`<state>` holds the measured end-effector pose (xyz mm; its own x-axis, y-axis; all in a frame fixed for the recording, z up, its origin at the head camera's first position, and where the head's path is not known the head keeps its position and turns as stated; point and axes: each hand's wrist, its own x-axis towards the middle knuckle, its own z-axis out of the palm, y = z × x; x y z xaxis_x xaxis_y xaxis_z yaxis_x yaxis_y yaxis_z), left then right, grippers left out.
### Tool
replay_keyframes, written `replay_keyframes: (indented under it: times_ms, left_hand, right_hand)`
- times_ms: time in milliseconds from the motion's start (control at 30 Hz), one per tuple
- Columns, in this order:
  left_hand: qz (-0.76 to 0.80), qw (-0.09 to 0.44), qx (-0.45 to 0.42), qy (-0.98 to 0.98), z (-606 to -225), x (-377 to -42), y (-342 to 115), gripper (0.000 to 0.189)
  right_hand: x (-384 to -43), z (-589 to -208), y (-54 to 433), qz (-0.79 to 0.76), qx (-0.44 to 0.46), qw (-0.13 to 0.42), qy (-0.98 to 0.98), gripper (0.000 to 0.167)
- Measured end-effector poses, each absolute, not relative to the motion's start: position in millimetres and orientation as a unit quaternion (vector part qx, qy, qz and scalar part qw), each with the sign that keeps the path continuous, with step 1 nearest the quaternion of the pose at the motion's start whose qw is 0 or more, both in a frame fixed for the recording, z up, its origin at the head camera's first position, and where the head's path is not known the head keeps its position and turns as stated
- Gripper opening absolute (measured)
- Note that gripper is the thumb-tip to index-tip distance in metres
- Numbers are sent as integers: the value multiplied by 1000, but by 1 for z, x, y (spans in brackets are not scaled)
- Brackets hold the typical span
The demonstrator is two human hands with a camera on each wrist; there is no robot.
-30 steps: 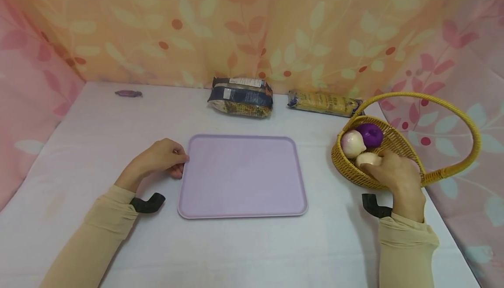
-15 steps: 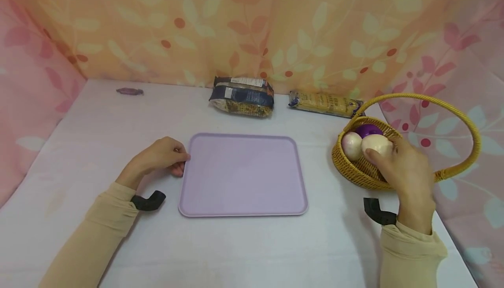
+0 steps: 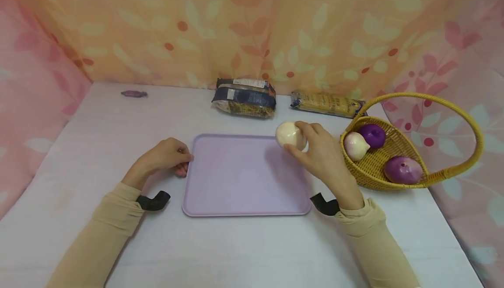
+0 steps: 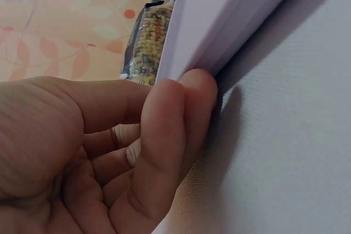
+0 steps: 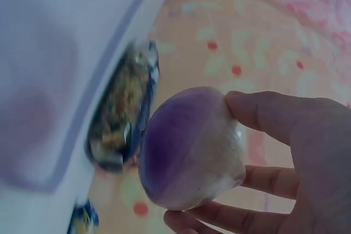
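Observation:
My right hand grips a turnip above the right back part of the lilac tray. Up close in the right wrist view, the turnip is purple on one side and white on the other, with the thumb and fingers around it. At the tray's left edge, my left hand pinches the rim; thumb and a finger meet on the tray's edge in the left wrist view. A wicker basket on the right contains a white turnip, a dark purple vegetable and a purple-and-white one.
Along the back of the white-covered table lie a small purple wrapped piece, a dark blue bag of pasta and a yellow packet. The basket's tall handle arches out to the right.
My right hand has lifted the turnip out of the basket and carried it left over the tray. The purple-and-white vegetable in the basket is now uncovered. My left hand stays at the tray's edge.

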<state>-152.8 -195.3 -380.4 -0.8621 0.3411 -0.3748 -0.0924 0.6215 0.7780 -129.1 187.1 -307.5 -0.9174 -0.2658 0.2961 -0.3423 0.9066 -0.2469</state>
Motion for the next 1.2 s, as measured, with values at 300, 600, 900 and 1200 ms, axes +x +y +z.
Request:
replay_keyframes:
  times_ms: [300,600,900,1200]
  left_hand:
    - [415,254,67,871,-379,-155,-196,19]
    - [425,258,71,865,-381,-155,-196,20]
    - [440,266,72,855,-385,-153,-197,21]
    - [430,259,70,862,-381,-153,-196,19]
  right_hand:
    - [-137,-338,121,139,290,146,-936,57]
    - [-135,-357,64,105,373,128,-913,57]
    - [-133,-359,41,52,389,118,-912,51]
    - [-133,-354,47,42,361,81,-928,57]
